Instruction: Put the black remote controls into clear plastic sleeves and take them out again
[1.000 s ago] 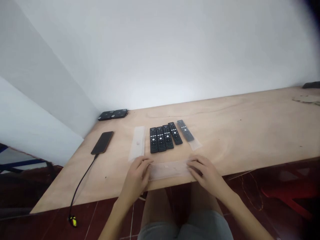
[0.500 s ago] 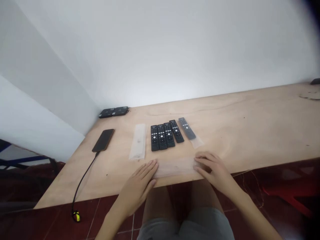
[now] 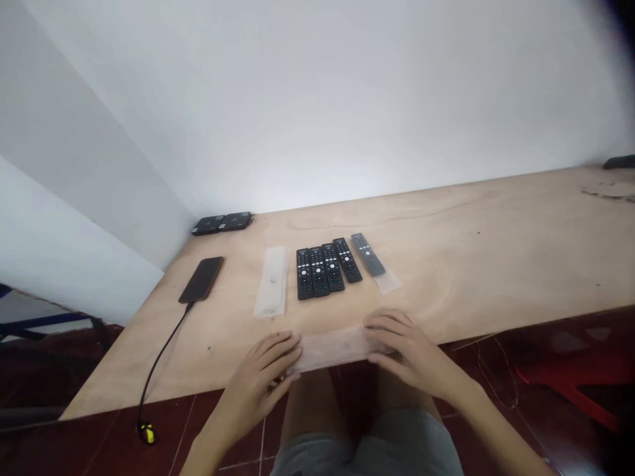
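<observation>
A translucent plastic sleeve point(image 3: 330, 347) lies crosswise at the table's front edge, between my hands. My left hand point(image 3: 265, 373) grips its left end, thumb below and fingers above. The right end is gripped by my right hand point(image 3: 397, 344) with curved fingers. Beyond the sleeve several black remotes point(image 3: 325, 270) lie side by side. One more remote point(image 3: 368, 254), right of them, sits inside a translucent sleeve whose lower end is unfilled. Left of the row rests a flat stack of similar sleeves point(image 3: 272, 281).
A phone point(image 3: 201, 279) with a black cable point(image 3: 163, 360) lies on the left of the wooden table point(image 3: 476, 264). Two black boxes point(image 3: 221, 223) stand at the back left by the wall. A dark object point(image 3: 619, 162) is at the far right.
Both hands have moved slightly left and toward the front edge, together with the sleeve between them. Their fingers have curled more around its ends. The view has shifted a little.
</observation>
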Demonstrator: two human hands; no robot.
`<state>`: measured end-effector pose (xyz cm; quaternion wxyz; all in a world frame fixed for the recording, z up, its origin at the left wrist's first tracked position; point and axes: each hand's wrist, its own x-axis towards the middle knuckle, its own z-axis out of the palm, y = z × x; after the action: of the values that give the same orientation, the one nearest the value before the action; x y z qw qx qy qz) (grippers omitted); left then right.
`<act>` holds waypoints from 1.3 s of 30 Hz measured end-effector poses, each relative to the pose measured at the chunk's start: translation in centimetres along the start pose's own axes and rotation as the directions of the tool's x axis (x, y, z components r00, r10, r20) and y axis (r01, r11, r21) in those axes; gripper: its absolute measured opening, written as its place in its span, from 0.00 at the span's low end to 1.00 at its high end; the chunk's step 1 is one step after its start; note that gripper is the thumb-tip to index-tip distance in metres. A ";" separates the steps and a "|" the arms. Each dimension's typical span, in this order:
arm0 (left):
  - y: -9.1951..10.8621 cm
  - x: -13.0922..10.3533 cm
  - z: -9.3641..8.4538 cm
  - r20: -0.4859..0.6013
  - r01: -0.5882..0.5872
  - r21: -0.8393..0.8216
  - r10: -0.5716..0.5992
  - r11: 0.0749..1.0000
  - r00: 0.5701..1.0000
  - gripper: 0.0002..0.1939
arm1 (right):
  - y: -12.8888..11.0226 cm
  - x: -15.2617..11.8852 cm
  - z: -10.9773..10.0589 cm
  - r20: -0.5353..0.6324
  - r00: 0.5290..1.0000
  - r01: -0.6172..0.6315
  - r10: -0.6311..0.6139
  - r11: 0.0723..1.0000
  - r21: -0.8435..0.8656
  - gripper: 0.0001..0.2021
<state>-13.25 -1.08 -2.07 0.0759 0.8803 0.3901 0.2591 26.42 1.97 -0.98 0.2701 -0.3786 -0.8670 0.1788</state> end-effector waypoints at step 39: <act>-11.4 12.4 -4.3 -0.165 0.525 -0.667 -0.792 0.529 0.588 0.31 | -2.6 9.4 6.0 -0.060 0.912 -0.198 0.405 0.566 0.800 0.12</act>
<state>-15.88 15.44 2.70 0.3286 0.5080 0.6157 0.5049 16.06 6.74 -1.25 0.4735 -0.3854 -0.5853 0.5335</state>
